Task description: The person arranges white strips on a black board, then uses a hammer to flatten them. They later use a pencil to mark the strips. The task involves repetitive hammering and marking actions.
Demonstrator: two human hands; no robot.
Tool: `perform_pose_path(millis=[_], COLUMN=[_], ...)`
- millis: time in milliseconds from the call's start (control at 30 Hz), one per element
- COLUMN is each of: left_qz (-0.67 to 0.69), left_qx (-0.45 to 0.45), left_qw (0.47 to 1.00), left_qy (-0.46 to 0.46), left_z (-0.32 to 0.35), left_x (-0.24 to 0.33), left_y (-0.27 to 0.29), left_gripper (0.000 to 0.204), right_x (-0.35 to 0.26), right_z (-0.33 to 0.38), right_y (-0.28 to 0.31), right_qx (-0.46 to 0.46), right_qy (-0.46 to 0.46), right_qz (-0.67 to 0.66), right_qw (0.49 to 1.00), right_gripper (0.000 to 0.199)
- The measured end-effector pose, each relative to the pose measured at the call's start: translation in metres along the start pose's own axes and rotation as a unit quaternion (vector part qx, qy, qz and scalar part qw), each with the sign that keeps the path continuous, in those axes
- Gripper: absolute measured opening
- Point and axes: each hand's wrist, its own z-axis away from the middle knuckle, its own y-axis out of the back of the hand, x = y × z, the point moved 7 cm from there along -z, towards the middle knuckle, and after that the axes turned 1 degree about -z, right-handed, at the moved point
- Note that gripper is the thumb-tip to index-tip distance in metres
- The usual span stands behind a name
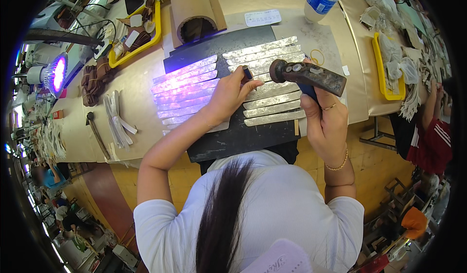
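Two columns of silvery flat strips lie side by side on a black mat point(233, 145). Purple light falls on the left strips point(182, 86); the right strips point(272, 111) reach under both my hands. My left hand point(228, 95) is closed around a short dark punch-like rod point(247, 71), held over the inner ends of the right column. Its lower tip is hidden by my fingers. My right hand point(328, 122) grips a hammer by its blue handle. The worn, dark hammer head point(311, 76) is raised above the strips, to the right of the rod.
A large cardboard tube point(192, 5) lies beyond the mat, with a bottle point(322, 1) to its right. Yellow trays point(158, 27) point(400, 96) flank the table. At left are a lit lamp point(58, 75), another hammer point(98, 136) and white strips point(118, 120). Other people sit farther off.
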Motion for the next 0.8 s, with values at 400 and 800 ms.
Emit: perform_pose_path(millis=[400, 800], left_qz=[0.023, -0.074], left_qx=[-0.022, -0.013], left_qw=[0.999, 0.992], left_qy=[-0.001, -0.105], left_z=[0.01, 0.014], left_x=[-0.001, 0.017], left_y=[-0.01, -0.01], left_gripper=[0.038, 0.032], right_x=[0.004, -0.002], right_z=[0.003, -0.002], right_y=[-0.001, 0.003], right_qx=[-0.01, -0.015], right_qy=[-0.009, -0.01], right_qz=[-0.004, 0.006], right_qw=[1.0, 1.0], right_gripper=[0.036, 0.037])
